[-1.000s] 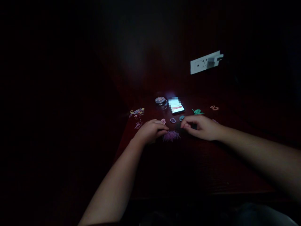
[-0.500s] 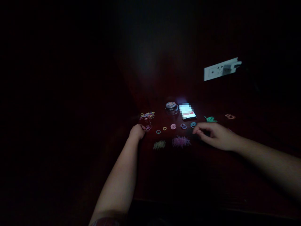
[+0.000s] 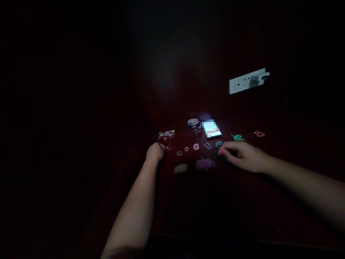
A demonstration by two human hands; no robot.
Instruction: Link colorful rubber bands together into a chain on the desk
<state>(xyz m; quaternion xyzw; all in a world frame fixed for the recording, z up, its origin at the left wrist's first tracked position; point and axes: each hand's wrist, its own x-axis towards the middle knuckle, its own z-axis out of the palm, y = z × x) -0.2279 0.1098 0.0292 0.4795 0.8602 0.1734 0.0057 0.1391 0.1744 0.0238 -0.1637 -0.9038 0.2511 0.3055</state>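
Note:
My left hand (image 3: 155,152) is closed at the left of the table, its fingertips mostly hidden beside a few small purple rubber bands (image 3: 168,147). Just beyond them lies a mixed heap of coloured bands (image 3: 167,134). My right hand (image 3: 242,154) has curled fingers, with thumb and forefinger close together near some blue rubber bands (image 3: 218,144). Whether anything is between its fingertips is too dark to tell. Between the hands runs a row: a bluish ring (image 3: 179,153), a yellow ring (image 3: 187,149), pink bands (image 3: 196,146) and lilac bands (image 3: 207,146).
Nearer me lie a pale yellowish pile (image 3: 180,168) and a purple pile (image 3: 205,164) of bands. Behind the row stand a round clear container (image 3: 193,124) and a lit phone (image 3: 212,130). Green bands (image 3: 238,137) and orange bands (image 3: 259,133) lie right. A socket strip (image 3: 246,82) is behind.
The view has shifted slightly, so most things appear a little further left and lower. Both hands keep nearly the same places relative to the bands.

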